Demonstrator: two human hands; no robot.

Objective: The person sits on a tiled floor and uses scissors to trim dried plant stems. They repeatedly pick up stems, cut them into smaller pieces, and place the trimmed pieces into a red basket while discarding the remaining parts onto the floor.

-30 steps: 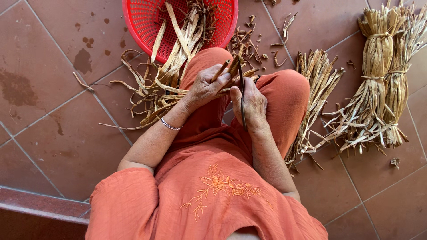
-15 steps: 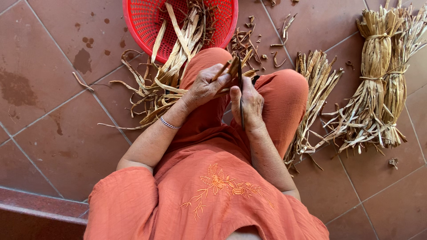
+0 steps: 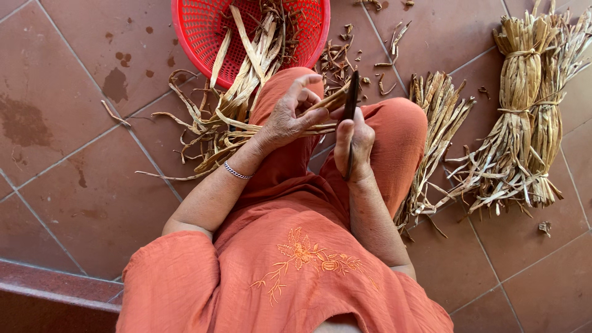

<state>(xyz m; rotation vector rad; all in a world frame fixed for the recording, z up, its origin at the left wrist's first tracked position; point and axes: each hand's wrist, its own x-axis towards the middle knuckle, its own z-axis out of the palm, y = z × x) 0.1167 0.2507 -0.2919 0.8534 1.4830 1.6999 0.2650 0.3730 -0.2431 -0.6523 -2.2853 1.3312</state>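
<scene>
Right hand [image 3: 353,143] grips what looks like a dark blade [image 3: 351,102], left hand [image 3: 290,114] pinches dried strips [image 3: 330,100] below the red basket [image 3: 191,31].

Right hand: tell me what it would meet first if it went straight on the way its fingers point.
The right hand holds a dark blade pointing up the picture. Straight on, it would probably first meet the dry scraps on the tiled floor beside the red basket; depth is unclear.

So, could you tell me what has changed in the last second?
Very little. The left hand has lifted its forefinger a bit on the dry strip; the right hand still holds the dark blade against it. The red basket, the loose strips and the tied bundles have not moved.
</scene>
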